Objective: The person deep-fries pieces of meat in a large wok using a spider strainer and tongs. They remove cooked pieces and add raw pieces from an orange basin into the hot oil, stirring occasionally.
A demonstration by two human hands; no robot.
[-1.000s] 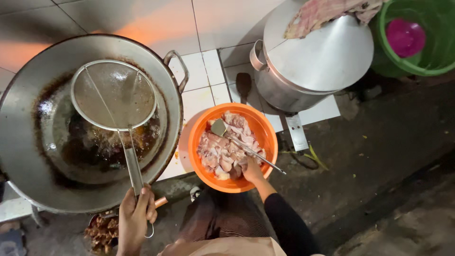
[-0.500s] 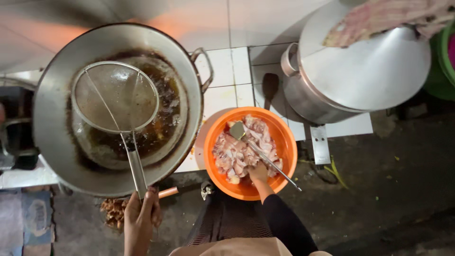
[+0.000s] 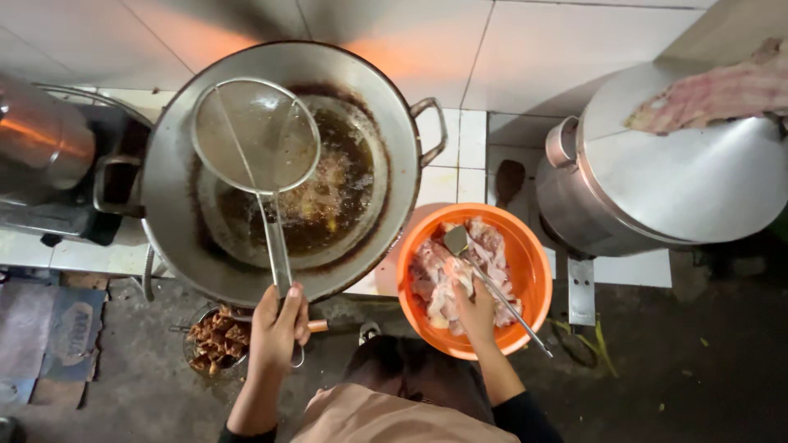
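My left hand (image 3: 277, 326) grips the metal handle of a round wire skimmer (image 3: 255, 135), which hangs over a large metal wok (image 3: 172, 164) of dark bubbling oil with food frying in it. My right hand (image 3: 476, 312) reaches into an orange bowl (image 3: 532, 261) of raw pale-pink meat pieces (image 3: 435, 275) and touches the meat. A metal spoon (image 3: 492, 283) lies slanted across the bowl, right by that hand.
A big lidded steel pot (image 3: 657, 176) stands at the right with a pink cloth (image 3: 714, 94) on its lid. Another steel pot (image 3: 37, 139) is at the left edge. A strainer of browned fried pieces (image 3: 215, 338) sits on the floor below the wok. White tiles lie behind.
The view has shifted, so everything sits further right in the frame. My left hand still holds the skimmer over the wok; my right hand stays in the orange bowl.
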